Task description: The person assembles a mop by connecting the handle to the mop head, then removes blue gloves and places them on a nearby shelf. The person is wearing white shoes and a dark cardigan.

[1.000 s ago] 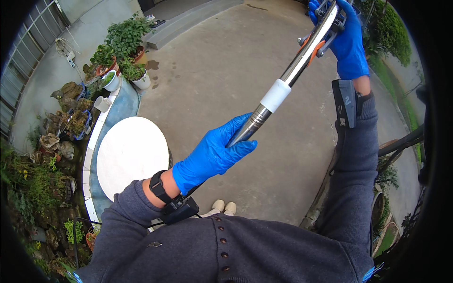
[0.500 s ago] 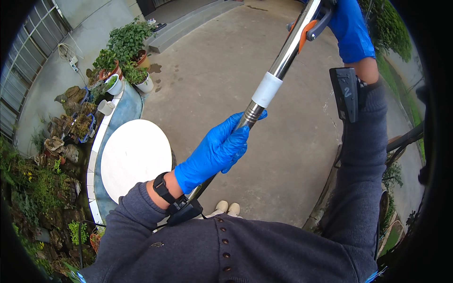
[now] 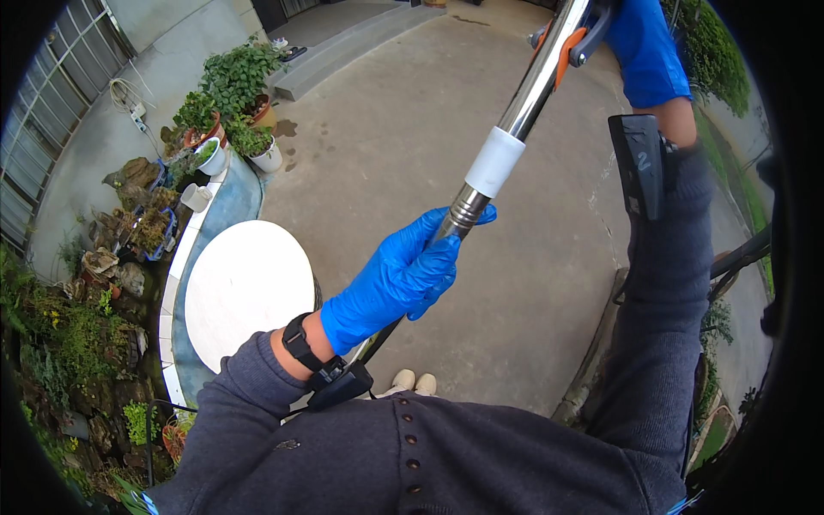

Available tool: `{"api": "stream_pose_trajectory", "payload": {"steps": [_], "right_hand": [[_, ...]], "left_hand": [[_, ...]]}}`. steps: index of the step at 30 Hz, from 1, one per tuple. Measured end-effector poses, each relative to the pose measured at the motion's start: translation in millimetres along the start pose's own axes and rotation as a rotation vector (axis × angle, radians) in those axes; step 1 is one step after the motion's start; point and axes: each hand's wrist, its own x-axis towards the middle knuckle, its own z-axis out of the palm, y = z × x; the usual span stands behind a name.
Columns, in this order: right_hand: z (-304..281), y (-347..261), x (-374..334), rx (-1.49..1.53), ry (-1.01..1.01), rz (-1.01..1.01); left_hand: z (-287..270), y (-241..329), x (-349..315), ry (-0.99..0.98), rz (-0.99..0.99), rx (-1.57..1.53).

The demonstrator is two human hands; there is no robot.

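A shiny metal pole [image 3: 542,77] slants from the top of the view down toward my waist. My left hand [image 3: 396,279], in a blue glove, is closed around its ridged lower section, just below a white sleeve [image 3: 495,161]. One fingertip shows beyond the pole. Higher up, an orange-and-grey lever fitting [image 3: 573,53] is attached to the pole. My right hand [image 3: 645,51], also in a blue glove, is raised beside that fitting at the upper right. Its fingers are hidden behind the fitting and cut off by the top edge.
A round white tabletop [image 3: 249,292] stands at left beside a blue-edged planting bed with rocks and plants. Potted plants [image 3: 240,86] and a grey step [image 3: 343,51] lie farther off. Concrete ground [image 3: 412,129] spreads ahead. A dark bar [image 3: 742,253] juts in at right.
The pole and both hands have shifted slightly to the right in the view. My right hand sits a little higher and shows less. My left hand keeps its hold.
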Motion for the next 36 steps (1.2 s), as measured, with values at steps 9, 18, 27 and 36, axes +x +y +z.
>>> {"api": "stream_pose_trajectory", "payload": {"steps": [9, 18, 27, 36], "right_hand": [[-42, 26, 8, 0.165, -0.098, 0.044], [-88, 50, 3, 0.599, -0.519, -0.076], [-86, 46, -17, 0.735, -0.51, -0.007], [-69, 36, -25, 0.684, -0.534, -0.108]], "left_hand": [[-2, -11, 4, 0.24, 0.193, 0.415], [-27, 1, -8, 0.383, 0.302, 0.954], [-21, 9, -14, 0.412, 0.384, 1.083], [-36, 8, -20, 0.386, 0.295, 1.035]]}}
